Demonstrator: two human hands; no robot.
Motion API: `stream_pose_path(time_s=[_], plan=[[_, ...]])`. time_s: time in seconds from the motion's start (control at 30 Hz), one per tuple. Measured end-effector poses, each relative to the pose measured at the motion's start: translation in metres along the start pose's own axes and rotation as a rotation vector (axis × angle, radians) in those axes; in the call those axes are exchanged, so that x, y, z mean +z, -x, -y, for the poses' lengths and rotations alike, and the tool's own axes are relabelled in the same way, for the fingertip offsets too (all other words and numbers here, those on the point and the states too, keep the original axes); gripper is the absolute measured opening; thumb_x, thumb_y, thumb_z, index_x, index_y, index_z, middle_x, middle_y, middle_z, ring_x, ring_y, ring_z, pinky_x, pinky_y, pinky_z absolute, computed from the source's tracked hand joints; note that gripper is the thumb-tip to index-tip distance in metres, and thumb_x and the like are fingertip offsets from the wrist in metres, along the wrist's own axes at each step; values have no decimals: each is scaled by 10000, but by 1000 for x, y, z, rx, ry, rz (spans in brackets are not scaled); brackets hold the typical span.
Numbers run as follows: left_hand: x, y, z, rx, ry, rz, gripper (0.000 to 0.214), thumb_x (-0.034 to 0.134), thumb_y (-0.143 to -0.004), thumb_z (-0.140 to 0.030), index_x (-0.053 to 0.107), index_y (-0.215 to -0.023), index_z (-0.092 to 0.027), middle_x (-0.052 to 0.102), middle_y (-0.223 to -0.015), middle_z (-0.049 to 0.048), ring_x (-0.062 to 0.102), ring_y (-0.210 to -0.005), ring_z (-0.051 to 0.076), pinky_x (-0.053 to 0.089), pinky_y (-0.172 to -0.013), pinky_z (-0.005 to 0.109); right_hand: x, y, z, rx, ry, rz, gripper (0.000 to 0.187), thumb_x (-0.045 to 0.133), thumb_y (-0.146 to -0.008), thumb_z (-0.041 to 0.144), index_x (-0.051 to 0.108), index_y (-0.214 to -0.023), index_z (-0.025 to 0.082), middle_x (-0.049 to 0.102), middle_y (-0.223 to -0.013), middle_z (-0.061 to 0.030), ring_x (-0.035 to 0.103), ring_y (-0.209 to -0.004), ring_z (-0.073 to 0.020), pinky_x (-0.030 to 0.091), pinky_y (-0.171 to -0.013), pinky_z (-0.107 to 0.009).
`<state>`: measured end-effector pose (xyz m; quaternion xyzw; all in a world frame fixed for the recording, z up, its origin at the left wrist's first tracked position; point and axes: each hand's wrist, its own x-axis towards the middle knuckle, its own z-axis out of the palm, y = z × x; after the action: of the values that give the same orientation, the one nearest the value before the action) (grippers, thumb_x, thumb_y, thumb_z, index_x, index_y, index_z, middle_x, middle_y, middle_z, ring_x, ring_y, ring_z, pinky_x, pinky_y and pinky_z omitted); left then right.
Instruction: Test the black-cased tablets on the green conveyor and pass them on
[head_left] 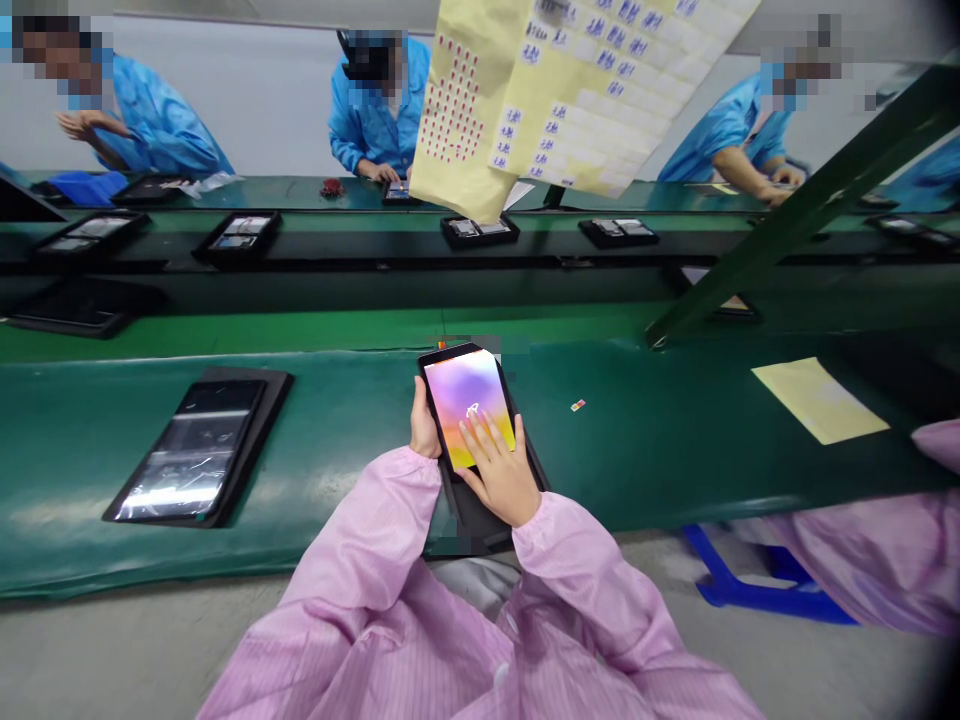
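Note:
A tablet (461, 382) with a lit purple, orange and yellow screen is in front of me, tilted a little to the left. My left hand (425, 422) grips its left edge, with the fingers behind it out of sight. Spread over the lower right of the screen are the fingers of my right hand (501, 474), open, and they appear to touch the glass. Under the tablet a black tray (471, 518) shows at the table's front edge. To the left, a dark glossy tablet (191, 450) lies on another black tray (279, 385).
A green mat (637, 450) covers the table. On the right are a small sticker (577, 405) and a yellow paper (821, 400). A green post (787, 215) slants across. Yellow sheets (555, 110) hang overhead. Behind, a belt (337, 240) bears several trays; people in blue work beyond.

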<state>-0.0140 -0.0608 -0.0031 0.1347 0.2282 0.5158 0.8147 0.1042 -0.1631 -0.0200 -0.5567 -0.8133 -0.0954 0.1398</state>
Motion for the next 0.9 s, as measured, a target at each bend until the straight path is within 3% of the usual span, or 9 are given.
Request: stream_pose_path(time_s=[0.6, 0.73, 0.9], plan=[[0, -2, 2, -89, 24, 34, 757, 328, -867, -698, 608, -1226, -94, 678, -1137, 175, 607, -1129, 341, 405, -1037, 504, -1, 14, 3, -12, 0, -16, 570, 367, -969, 438, 329, -1460, 150, 354, -1520, -117, 272, -1417, -282, 7, -1142, -656], [-1, -3, 1, -100, 14, 63, 751, 317, -878, -686, 606, -1228, -88, 670, -1161, 167, 611, -1127, 325, 398, -1047, 478, -6, 15, -10, -113, 11, -113, 477, 437, -953, 409, 486, -1355, 156, 493, -1427, -130, 386, -1349, -292, 10, -1132, -673], [-3, -3, -1, -154, -13, 96, 756, 311, -883, -681, 600, -1234, -77, 671, -1160, 166, 628, -1099, 313, 382, -1060, 452, -16, 19, -42, -376, 21, -178, 405, 501, -926, 405, 562, -1279, 215, 579, -1347, -106, 442, -1310, -264, 24, -1131, -664]])
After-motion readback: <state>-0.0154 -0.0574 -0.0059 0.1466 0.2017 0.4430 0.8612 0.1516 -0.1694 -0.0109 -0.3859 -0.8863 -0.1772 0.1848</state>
